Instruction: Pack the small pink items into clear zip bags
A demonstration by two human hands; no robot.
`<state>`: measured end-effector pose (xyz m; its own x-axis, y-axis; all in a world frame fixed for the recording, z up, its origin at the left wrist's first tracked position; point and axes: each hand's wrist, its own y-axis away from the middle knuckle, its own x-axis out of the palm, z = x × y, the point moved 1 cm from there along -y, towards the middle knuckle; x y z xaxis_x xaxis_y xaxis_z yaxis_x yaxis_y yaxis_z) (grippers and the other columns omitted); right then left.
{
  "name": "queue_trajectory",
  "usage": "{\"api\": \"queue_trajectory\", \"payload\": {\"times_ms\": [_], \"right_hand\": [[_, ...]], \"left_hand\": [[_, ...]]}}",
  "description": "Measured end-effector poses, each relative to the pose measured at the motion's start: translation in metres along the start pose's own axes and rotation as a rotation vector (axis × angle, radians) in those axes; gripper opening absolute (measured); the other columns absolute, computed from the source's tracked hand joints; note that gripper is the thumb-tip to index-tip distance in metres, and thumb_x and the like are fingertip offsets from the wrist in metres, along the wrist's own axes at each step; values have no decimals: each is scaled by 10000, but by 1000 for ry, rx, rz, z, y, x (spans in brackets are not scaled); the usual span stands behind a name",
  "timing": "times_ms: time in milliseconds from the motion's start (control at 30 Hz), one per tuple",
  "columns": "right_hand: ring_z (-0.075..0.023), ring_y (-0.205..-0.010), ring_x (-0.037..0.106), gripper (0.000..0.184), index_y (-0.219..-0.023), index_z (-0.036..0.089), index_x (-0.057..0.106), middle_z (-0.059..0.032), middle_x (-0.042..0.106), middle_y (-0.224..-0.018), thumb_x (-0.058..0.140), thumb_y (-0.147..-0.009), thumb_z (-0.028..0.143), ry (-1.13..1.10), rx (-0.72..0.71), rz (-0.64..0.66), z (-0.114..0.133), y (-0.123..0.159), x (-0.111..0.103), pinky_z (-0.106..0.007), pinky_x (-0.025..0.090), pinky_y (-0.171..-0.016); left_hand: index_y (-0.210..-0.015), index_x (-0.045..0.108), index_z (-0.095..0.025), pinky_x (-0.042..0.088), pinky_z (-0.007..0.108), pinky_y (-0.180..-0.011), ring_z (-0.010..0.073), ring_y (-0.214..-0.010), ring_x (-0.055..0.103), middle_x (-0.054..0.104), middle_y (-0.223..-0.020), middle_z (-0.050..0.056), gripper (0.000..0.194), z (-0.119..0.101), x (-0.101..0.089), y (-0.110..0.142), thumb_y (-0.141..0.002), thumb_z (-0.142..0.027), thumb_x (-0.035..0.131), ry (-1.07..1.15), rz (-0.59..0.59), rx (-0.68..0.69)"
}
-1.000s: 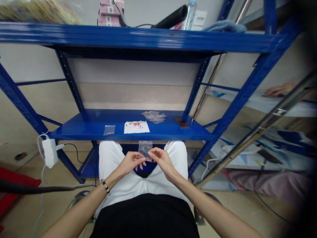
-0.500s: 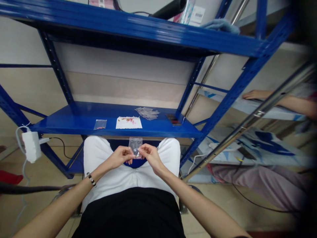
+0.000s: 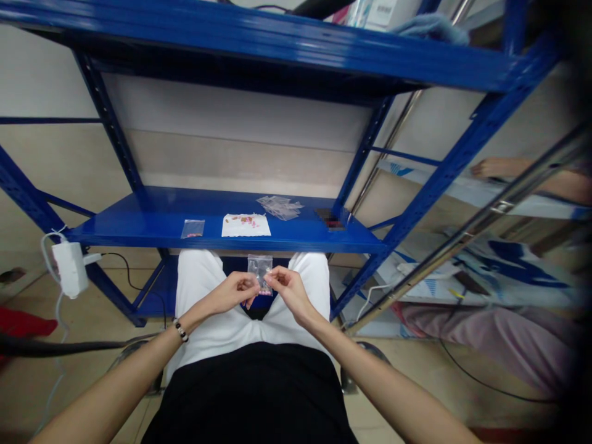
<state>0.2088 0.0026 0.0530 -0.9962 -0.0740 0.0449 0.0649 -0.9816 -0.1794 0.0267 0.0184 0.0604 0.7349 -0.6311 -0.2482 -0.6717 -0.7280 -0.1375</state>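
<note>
Above my lap, in front of the blue shelf (image 3: 152, 231), a small clear zip bag (image 3: 259, 265) is held upright between both hands. Small pink pieces (image 3: 265, 293) lie along its bottom. My left hand (image 3: 238, 288) pinches the bag's left edge, its fingers closed. At the right edge, my right hand (image 3: 287, 287) grips the bag with thumb and fingertips. On the shelf a white sheet (image 3: 245, 230) bears several small pink and brown pieces. Left of it lies another clear bag (image 3: 193, 228) with pinkish pieces inside. A heap of flat clear bags (image 3: 280, 208) is behind the sheet, to its right.
A dark, blurred-out object (image 3: 331, 219) lies at the shelf's right. The upper blue shelf (image 3: 277, 43) crosses overhead. A white power strip (image 3: 70, 268) hangs at the left post. Beyond the metal pole, another person's arm (image 3: 531, 172) rests on a ledge.
The whole view has shifted slightly, so shelf and hands appear a little further right. My knees have drawn closer together. Both hands still hold the bag.
</note>
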Motion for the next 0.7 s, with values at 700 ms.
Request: {"api": "queue_trajectory", "payload": {"times_ms": [700], "right_hand": [[-162,-741,595,242,-851,181,695,-34,676,-809,682,-819,420,88,-113,-107,3,1,3,-269,474,-690]], "left_hand": [[-954,748,-146,478,267,-700,195,-811,655,745,-932,84,284,7,1,-9,-811,-388,705,-108,-136,26]]}}
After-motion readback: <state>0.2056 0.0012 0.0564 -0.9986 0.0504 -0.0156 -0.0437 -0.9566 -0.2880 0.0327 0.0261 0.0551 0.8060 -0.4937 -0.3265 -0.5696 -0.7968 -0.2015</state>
